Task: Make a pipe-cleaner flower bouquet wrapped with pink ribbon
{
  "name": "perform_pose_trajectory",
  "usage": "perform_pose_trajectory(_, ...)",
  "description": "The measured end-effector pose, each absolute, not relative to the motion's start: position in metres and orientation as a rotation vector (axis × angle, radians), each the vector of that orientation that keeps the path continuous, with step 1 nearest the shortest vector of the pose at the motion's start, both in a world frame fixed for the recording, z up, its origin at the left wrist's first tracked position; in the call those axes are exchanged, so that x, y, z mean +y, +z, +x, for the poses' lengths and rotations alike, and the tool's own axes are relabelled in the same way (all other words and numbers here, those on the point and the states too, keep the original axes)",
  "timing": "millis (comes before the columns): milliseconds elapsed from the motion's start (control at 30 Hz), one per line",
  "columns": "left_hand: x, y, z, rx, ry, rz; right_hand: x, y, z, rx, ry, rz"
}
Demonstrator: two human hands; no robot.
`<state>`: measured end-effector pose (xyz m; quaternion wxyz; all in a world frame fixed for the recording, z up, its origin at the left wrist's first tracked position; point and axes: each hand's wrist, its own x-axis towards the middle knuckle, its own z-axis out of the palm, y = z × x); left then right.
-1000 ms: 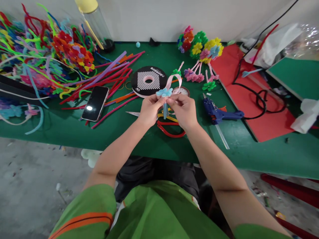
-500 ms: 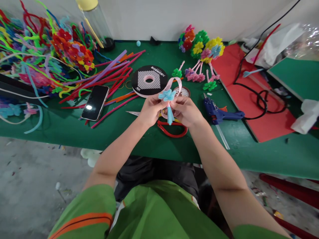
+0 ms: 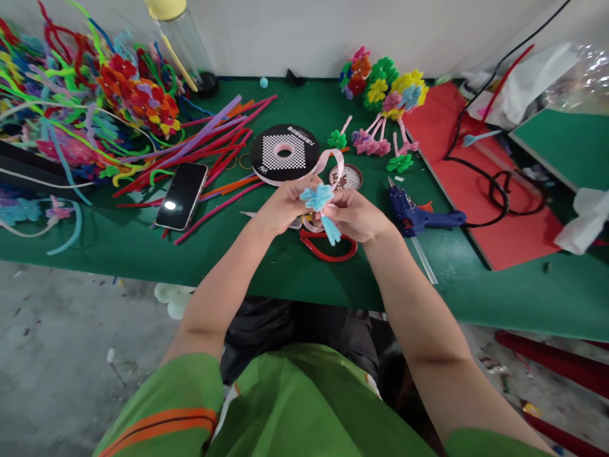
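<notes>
A light-blue pipe-cleaner flower (image 3: 316, 198) with a short blue stem is between my hands, above the table's front part. My left hand (image 3: 284, 206) pinches it from the left, fingers closed by the petals. My right hand (image 3: 354, 214) is closed at the top of the stem, where pink ribbon (image 3: 332, 154) wraps round. That ribbon loops up behind the flower toward the black spool (image 3: 266, 152). Just below my hands lie scissors with red handles (image 3: 328, 246), their blades partly hidden by my left hand. Which fingers hold the ribbon's end I cannot make out.
A blue glue gun (image 3: 416, 214) lies right of my hands, its black cord crossing a red board (image 3: 495, 216). Left are a phone (image 3: 181, 197) and loose pipe cleaners (image 3: 223, 146). Finished flowers (image 3: 375, 143) and a small round dish of beads (image 3: 349, 178) lie beyond.
The blue flower has tilted, its stem now swung toward the lower right, and its head has dropped slightly. My hands have shifted a little lower, both still closed on it.
</notes>
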<state>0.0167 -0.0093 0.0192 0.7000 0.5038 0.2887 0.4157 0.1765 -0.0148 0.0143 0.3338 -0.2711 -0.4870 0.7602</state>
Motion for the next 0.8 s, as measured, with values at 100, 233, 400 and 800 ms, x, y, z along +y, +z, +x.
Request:
perform_pose_trajectory(100,-0.009,0.016,0.020,0.673,1.002,1.068,-0.015,0.012,0.173,-1.271,1.843,-0.754)
perform_pose_trajectory(233,-0.008,0.009,0.025,0.723,1.103,0.976,-0.014,0.007,0.168,-1.288,1.425,-0.973)
perform_pose_trajectory(400,-0.007,0.004,0.031,0.870,1.213,0.998,-0.017,0.009,0.164,-1.414,0.970,-1.137)
perform_pose_trajectory(800,-0.011,0.009,0.033,0.874,1.351,1.117,-0.021,0.012,0.160,-1.427,0.866,-1.116)
